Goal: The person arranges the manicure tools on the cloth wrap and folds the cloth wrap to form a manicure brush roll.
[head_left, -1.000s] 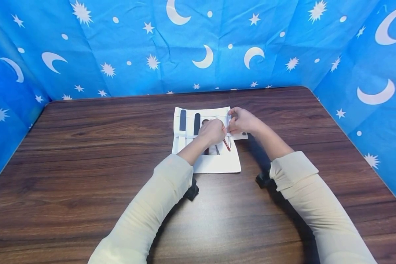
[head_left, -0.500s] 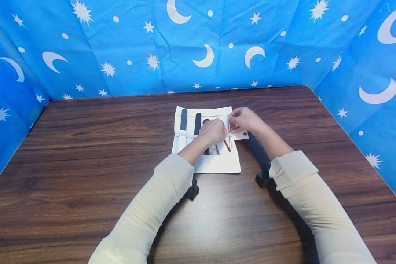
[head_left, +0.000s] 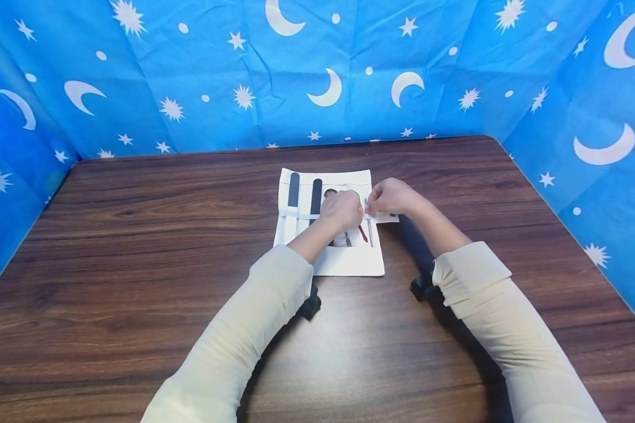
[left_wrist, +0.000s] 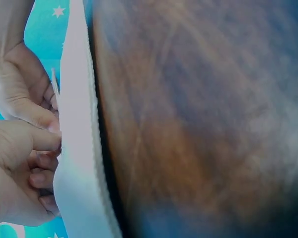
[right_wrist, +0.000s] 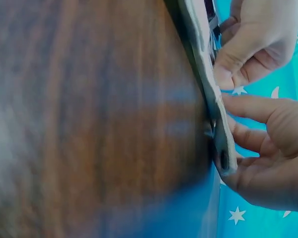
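Note:
An unfolded white fabric tool case (head_left: 349, 262) lies flat on the table, with a white elastic strap (head_left: 288, 213) across it. My left hand (head_left: 341, 210) bends over the middle of the case; its thumb and forefinger pinch the strap near the right side, though the fingertips are mostly hidden. At the right edge my right hand (head_left: 393, 196) pinches the upper part of a slim metal tool (head_left: 371, 232), which runs under the strap. In the right wrist view, a snap tab (right_wrist: 227, 141) is beside the right fingers. A red slim tool (head_left: 362, 234) lies beside the metal one.
Two dark-headed files (head_left: 293, 188) and a round-topped dark tool (head_left: 330, 192) sit under the strap. A dark wood table (head_left: 164, 235) surrounds the case. Blue cloth (head_left: 217, 70) with moons and stars hangs behind. Black wrist mounts (head_left: 309, 302) hang below the cuffs.
The right hand has slid slightly down toward me along the case's right edge, and the slim metal tool has moved further down under the strap. The left hand stays about where it was.

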A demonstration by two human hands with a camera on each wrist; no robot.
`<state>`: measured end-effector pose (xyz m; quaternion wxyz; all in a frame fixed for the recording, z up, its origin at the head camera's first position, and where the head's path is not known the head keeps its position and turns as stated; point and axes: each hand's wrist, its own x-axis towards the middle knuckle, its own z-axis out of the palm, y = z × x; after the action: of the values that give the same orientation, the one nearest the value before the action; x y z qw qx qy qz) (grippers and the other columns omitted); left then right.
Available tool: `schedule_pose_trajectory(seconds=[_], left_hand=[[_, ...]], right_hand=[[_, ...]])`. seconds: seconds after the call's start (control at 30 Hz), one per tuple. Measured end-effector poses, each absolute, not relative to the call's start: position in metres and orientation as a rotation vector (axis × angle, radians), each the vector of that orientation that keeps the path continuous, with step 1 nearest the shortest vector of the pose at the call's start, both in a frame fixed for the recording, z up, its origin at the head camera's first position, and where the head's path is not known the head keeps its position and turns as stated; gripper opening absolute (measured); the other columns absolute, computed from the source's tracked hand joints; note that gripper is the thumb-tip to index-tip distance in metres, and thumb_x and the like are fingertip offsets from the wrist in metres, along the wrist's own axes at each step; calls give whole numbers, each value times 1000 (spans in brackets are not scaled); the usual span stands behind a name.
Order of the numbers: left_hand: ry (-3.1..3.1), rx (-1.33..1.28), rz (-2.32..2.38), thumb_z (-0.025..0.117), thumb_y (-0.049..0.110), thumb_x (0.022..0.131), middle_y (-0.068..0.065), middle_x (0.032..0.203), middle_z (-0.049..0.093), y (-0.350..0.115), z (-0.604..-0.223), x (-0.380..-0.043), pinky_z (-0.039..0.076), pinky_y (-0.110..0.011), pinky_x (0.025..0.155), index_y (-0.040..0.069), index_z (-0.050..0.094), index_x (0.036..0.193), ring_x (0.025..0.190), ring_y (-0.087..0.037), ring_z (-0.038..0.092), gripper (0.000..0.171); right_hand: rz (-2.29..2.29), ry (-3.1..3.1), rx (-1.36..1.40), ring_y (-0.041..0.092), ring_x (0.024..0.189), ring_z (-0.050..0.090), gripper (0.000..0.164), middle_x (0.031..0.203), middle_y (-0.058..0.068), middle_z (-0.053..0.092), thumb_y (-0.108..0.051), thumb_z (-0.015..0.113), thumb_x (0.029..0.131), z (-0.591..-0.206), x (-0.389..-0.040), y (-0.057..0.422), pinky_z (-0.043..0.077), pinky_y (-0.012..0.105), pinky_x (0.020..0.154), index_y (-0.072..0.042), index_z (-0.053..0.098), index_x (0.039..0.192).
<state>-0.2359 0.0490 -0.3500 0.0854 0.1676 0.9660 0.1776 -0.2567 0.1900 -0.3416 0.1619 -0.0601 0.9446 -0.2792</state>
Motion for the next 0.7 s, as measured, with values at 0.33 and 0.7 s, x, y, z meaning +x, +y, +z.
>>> schedule_pose_trajectory(seconds=[0.33, 0.7], left_hand=[[2833, 497, 732, 52, 12, 88, 4, 52, 44, 38, -344, -238, 32, -21, 46, 14, 53, 61, 50, -10, 41, 28], [3041, 141, 780, 47, 12, 91, -9, 125, 48, -44, -324, -274, 36, -39, 92, 7, 60, 119, 113, -26, 44, 31]], right_hand=[[-733, 2867, -262, 20, 66, 48, 14, 78, 7, 57, -16, 61, 86, -325, -237, 194, 38, 30, 57, -2, 60, 89], [-500, 2526, -484, 15, 60, 54, 27, 68, 3, 60, -30, 57, 91, -315, -165, 205, 44, 30, 55, -7, 66, 81]])
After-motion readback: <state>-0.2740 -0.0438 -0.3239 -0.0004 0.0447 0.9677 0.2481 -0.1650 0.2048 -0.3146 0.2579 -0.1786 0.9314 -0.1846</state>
